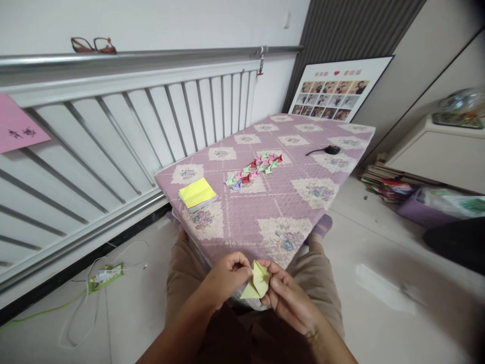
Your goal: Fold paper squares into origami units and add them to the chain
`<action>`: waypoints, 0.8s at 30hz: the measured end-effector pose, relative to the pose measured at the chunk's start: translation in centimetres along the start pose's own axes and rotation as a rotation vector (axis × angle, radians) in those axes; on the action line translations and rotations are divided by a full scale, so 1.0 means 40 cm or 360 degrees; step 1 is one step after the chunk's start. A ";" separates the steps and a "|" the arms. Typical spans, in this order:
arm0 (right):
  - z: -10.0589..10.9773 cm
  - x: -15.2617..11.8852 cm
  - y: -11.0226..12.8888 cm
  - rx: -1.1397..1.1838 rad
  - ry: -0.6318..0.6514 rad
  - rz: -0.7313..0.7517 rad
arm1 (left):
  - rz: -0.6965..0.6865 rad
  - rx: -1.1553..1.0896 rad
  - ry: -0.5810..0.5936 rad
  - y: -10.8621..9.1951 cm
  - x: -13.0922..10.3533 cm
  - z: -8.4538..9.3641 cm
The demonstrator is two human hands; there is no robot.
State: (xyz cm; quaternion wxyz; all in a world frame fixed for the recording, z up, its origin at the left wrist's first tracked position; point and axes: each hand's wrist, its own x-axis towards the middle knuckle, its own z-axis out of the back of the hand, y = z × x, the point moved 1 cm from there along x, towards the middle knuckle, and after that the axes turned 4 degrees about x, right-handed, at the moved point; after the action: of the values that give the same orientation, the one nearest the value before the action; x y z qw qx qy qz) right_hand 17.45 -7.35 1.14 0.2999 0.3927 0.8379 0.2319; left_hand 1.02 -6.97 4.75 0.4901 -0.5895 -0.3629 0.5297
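Observation:
A partly folded sheet of pale yellow origami paper [259, 282] is held over my lap, at the near edge of the table. My left hand [232, 277] pinches its upper left side between thumb and fingers. Around its right side, my right hand [285, 293] is closed, with the thumb in front. Beyond my hands, a stack of square paper [197, 194] with a bright yellow top sheet lies near the table's left edge. Several small folded paper pieces [254, 172] in green, pink, red and blue sit in rows farther back.
A purple floral cloth [242, 222] covers the table. Toward its far right lies a small black object with a strap [332, 149]. The white radiator [125, 136] runs along the left, with glasses [93, 46] on the pipe above. A power strip [106, 276] lies on the floor at left.

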 end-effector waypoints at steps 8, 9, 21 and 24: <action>-0.024 0.013 -0.009 0.0035 -0.0162 0.0056 | -0.0133 0.0227 -0.0044 0.013 -0.001 0.006; -0.027 0.014 -0.009 0.0042 -0.0179 0.0059 | -0.0167 0.0290 -0.0059 0.014 -0.002 0.006; -0.032 0.026 -0.009 -0.0099 -0.0470 0.0340 | -0.0485 0.0585 -0.0211 0.012 -0.010 -0.003; -0.033 0.028 -0.007 -0.0201 -0.0512 0.0404 | -0.0426 0.0574 -0.0185 0.010 -0.010 -0.004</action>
State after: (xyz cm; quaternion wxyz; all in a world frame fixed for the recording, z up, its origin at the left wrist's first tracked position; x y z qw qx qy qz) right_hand 15.83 -6.80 1.53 0.4220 0.5076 0.7068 0.2542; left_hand 1.07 -7.46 4.45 0.6317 -0.4075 -0.3650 0.5493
